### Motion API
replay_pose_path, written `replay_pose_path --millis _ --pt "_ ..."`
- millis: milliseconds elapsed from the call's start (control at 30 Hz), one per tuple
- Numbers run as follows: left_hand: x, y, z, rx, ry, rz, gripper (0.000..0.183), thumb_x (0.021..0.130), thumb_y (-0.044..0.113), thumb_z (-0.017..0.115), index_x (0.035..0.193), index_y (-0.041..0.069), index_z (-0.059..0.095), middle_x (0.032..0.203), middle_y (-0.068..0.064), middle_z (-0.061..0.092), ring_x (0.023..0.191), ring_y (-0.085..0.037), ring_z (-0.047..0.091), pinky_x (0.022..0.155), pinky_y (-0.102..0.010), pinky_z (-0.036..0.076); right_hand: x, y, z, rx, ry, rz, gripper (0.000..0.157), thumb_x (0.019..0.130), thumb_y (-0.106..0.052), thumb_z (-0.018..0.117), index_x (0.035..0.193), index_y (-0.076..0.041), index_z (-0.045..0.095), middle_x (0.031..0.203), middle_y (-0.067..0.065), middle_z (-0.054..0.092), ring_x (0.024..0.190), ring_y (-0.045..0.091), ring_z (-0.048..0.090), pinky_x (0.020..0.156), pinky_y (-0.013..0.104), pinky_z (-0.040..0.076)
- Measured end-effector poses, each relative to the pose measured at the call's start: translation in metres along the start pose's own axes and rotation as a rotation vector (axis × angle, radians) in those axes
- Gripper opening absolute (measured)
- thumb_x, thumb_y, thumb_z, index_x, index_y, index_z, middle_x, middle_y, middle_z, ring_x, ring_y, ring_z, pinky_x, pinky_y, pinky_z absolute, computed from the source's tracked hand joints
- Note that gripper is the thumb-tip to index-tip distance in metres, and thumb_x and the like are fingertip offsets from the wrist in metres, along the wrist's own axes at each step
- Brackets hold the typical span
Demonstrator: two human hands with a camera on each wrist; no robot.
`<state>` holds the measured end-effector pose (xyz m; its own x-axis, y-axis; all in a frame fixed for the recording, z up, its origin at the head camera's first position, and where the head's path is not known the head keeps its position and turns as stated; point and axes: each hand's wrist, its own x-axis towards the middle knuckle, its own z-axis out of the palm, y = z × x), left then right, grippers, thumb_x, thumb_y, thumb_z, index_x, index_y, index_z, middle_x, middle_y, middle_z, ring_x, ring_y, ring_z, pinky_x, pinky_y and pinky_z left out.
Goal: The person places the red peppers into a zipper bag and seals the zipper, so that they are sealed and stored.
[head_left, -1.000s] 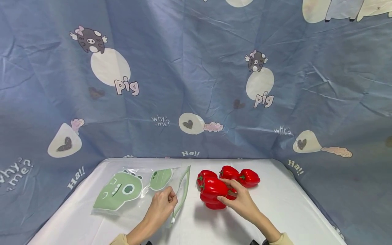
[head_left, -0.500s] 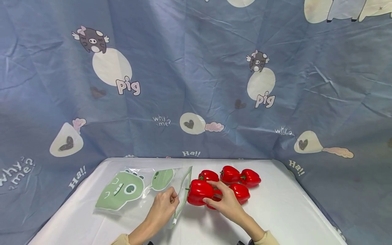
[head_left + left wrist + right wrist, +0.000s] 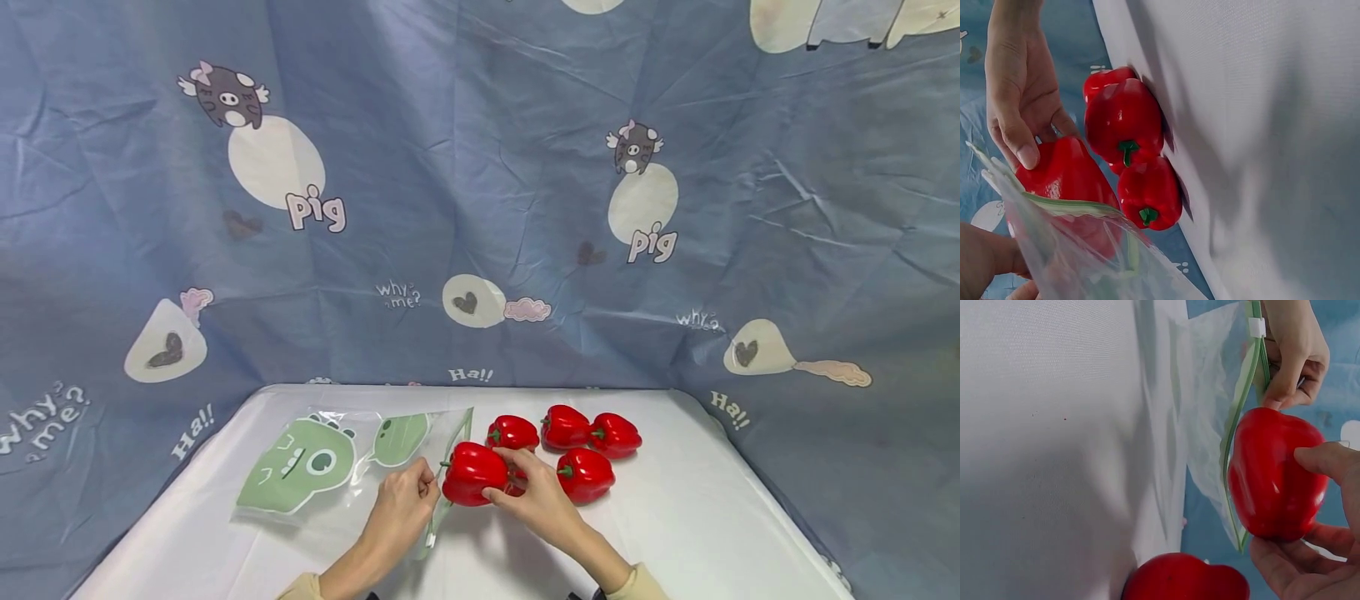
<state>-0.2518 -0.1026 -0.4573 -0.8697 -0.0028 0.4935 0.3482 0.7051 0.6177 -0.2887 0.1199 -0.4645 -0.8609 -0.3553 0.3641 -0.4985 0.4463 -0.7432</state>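
Note:
My right hand [image 3: 542, 497] grips a red bell pepper [image 3: 472, 475] by its rear end, thumb on one side and fingers on the other. The pepper's green stem points left, at the mouth of a clear zip bag [image 3: 352, 500] with green monster prints. In the left wrist view the bag's green zip edge [image 3: 1072, 206] crosses in front of the held pepper [image 3: 1060, 165], part of which shows through the film. My left hand [image 3: 401, 500] pinches the upper side of the bag's mouth with curled fingers. A white slider [image 3: 1257, 327] sits on the zip in the right wrist view.
Several more red bell peppers lie on the white table: one behind the held pepper [image 3: 513, 432], one to the right [image 3: 586, 476], two at the back right [image 3: 566, 427]. Another is mostly hidden by my right hand. A blue printed cloth [image 3: 480, 192] hangs behind the table.
My right hand has carried the bell pepper left from above the other peppers to the bag's mouth. The left hand still holds the bag in nearly the same place.

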Motion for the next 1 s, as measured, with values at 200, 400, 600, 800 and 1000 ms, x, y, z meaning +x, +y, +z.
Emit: replay_pose_path --millis 200,400,600,800,1000 --pt "0.002 -0.001 0.0 -0.005 0.027 -0.031 0.02 0.078 -0.001 0.062 0.068 0.013 0.054 0.055 0.011 0.048 0.05 0.0 0.042 0.048 -0.017 0.037 -0.004 0.001 -0.001 -0.014 -0.009 0.017 0.059 0.078 -0.036 0.078 0.128 -0.01 0.058 0.116 0.003 0.064 0.103 0.018 0.065 0.082 0.029 0.055" --pt "-0.001 -0.002 0.003 -0.021 0.048 -0.003 0.02 0.076 -0.003 0.063 0.068 0.013 0.053 0.055 0.011 0.049 0.05 0.002 0.042 0.047 -0.017 0.038 -0.003 0.001 0.003 -0.079 -0.03 0.011 0.06 0.078 -0.034 0.078 0.128 -0.007 0.06 0.112 0.001 0.064 0.098 0.013 0.064 0.081 0.024 0.055" --pt "-0.005 -0.001 0.007 -0.028 0.052 0.012 0.021 0.075 -0.004 0.062 0.067 0.013 0.052 0.055 0.01 0.049 0.051 0.002 0.042 0.047 -0.017 0.038 -0.002 -0.002 0.012 -0.118 -0.059 -0.016 0.058 0.078 -0.028 0.079 0.126 -0.001 0.06 0.108 0.003 0.065 0.088 0.015 0.063 0.077 0.03 0.056" --pt "-0.006 0.0 0.007 -0.024 0.042 -0.008 0.021 0.077 -0.001 0.063 0.068 0.015 0.053 0.055 0.012 0.047 0.051 0.002 0.041 0.048 -0.017 0.037 0.0 0.0 0.028 -0.005 -0.113 -0.025 0.05 0.08 -0.012 0.075 0.124 0.004 0.059 0.111 0.009 0.064 0.103 0.023 0.065 0.082 0.029 0.055" --pt "-0.006 0.002 0.008 -0.046 0.023 -0.025 0.02 0.079 0.001 0.063 0.069 0.015 0.053 0.056 0.012 0.048 0.052 0.001 0.042 0.049 -0.018 0.037 0.002 0.005 0.043 0.019 -0.154 -0.024 0.048 0.081 -0.009 0.073 0.124 0.005 0.059 0.112 0.009 0.064 0.107 0.023 0.065 0.083 0.026 0.054"
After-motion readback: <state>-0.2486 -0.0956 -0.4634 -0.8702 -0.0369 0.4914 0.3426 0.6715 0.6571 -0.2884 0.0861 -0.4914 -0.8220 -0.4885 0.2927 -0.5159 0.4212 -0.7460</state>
